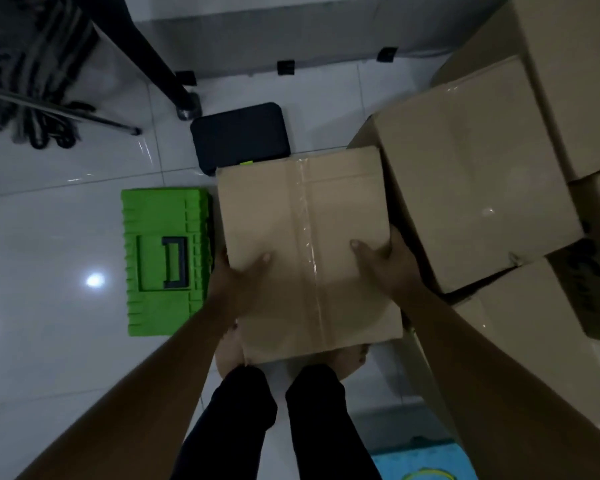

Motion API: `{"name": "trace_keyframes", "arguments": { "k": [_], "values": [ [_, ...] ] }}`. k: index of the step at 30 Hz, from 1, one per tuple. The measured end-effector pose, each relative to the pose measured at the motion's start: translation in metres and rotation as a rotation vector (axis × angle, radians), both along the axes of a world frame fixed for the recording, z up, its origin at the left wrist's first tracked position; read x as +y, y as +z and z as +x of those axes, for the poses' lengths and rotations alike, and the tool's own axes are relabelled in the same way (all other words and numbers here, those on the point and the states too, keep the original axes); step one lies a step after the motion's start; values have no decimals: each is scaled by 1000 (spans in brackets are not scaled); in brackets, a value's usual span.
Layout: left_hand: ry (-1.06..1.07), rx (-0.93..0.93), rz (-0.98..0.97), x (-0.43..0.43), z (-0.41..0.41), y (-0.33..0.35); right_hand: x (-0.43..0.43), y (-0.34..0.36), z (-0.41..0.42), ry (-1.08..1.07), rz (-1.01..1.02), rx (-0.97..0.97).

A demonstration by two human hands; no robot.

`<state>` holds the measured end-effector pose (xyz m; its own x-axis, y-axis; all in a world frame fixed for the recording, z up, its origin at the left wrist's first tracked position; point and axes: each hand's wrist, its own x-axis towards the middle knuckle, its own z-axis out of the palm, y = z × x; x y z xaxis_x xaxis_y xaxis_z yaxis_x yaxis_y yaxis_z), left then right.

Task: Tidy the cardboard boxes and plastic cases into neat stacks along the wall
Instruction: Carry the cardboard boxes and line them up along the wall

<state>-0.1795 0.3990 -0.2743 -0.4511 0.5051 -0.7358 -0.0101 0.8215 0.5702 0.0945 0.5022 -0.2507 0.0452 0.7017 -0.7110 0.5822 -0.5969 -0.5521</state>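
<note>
A taped cardboard box (305,244) is held above the floor in front of me. My left hand (238,280) grips its left edge with the thumb on top. My right hand (383,263) grips its right edge the same way. A green plastic case (163,258) with a dark handle lies flat on the floor to the left of the box. A black plastic case (239,136) lies beyond it, its near edge hidden by the box. Larger cardboard boxes (471,202) are piled on the right.
A dark chair leg (184,105) and a thin metal leg (84,119) stand at the upper left. A grey wall base (291,39) runs along the back. My legs (291,420) and bare feet are below the box. A blue mat (420,462) lies at the bottom right.
</note>
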Motion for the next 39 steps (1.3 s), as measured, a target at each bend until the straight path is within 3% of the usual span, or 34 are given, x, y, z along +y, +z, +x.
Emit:
{"name": "trace_keyframes", "arguments": {
  "k": [6,12,22,29,34,39],
  "values": [
    [93,-110,-7,-3,9,3,-7,-17,5,-127,-10,115],
    [57,-115,-21,2,-6,60,-18,38,3,-166,3,163],
    [0,-91,61,-1,-15,288,-38,269,1,-235,76,226],
    [-117,-78,205,7,-6,457,-71,446,11,-307,239,189],
    [-329,-109,339,10,11,553,-118,547,28,-438,391,131],
    [-529,-170,454,4,46,607,-185,607,52,-609,509,35]
  ]
}}
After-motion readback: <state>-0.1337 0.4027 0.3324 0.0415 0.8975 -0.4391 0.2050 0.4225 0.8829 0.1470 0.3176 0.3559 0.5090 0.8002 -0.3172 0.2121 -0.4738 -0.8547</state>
